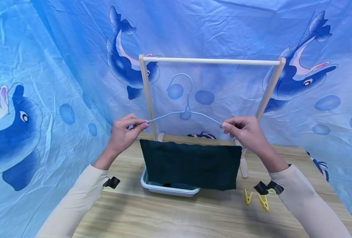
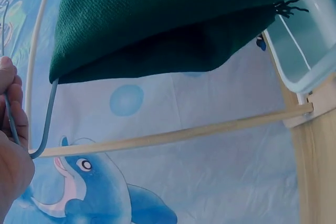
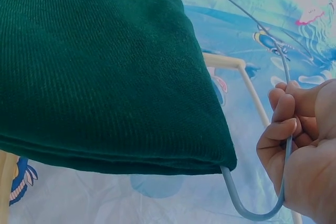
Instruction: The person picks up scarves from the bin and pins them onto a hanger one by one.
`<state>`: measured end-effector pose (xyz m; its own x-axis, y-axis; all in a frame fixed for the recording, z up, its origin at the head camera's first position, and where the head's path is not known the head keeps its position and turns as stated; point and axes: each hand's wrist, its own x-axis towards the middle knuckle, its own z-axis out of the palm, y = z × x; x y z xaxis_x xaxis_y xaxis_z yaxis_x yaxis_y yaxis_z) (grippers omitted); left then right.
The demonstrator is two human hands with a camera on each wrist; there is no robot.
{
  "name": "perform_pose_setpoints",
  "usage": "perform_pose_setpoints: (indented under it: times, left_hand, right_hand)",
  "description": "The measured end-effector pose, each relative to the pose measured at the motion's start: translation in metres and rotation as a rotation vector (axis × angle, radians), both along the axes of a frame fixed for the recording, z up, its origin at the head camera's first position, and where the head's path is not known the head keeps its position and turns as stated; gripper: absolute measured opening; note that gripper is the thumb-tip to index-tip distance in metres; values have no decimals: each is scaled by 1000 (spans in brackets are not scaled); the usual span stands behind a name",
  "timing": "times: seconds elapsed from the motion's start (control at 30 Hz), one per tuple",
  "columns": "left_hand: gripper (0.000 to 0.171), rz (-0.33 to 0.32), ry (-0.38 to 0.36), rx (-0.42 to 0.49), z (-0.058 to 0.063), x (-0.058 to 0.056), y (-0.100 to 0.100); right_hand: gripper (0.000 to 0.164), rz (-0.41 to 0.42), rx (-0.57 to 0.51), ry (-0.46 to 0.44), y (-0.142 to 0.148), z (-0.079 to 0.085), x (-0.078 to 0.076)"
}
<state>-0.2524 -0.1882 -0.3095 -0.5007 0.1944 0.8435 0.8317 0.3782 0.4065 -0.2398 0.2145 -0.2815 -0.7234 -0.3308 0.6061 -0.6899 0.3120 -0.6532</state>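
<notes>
A light-blue wire hanger [image 1: 176, 113] is held up in front of the rack, its hook pointing upward below the rack's bar. My left hand [image 1: 127, 130] pinches its left shoulder between thumb and fingers. On the other side my right hand [image 1: 243, 130] grips the right shoulder, with fingers curled round the wire in the right wrist view. A dark green ribbed cloth [image 1: 190, 165] hangs folded over the hanger's lower bar. Its corner reaches close to the bend of the wire [image 3: 252, 215]. Fringe threads [image 2: 287, 8] show at the cloth's end in the left wrist view.
A wooden rack with a white top bar [image 1: 211, 61] stands behind the hanger. Under the cloth sits a pale plastic basin [image 1: 170, 190], partly hidden. Two yellow clothespins [image 1: 248, 197] lie on the wooden table [image 1: 164, 216] at right. Blue dolphin-print curtains [image 1: 223, 29] surround the table.
</notes>
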Motion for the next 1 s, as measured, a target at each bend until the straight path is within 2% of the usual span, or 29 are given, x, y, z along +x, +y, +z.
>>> perform_pose_setpoints:
  times: [0.47, 0.77, 1.0]
  left_hand:
    - [10, -15, 38, 73, -1, 0, 1]
    - [10, -34, 97, 94, 2, 0, 3]
    - [11, -45, 137, 86, 5, 2, 2]
  right_hand:
    - [13, 11, 68, -35, 0, 1, -3]
    - [10, -49, 149, 23, 3, 8, 4]
    - [17, -58, 210, -48, 12, 13, 9]
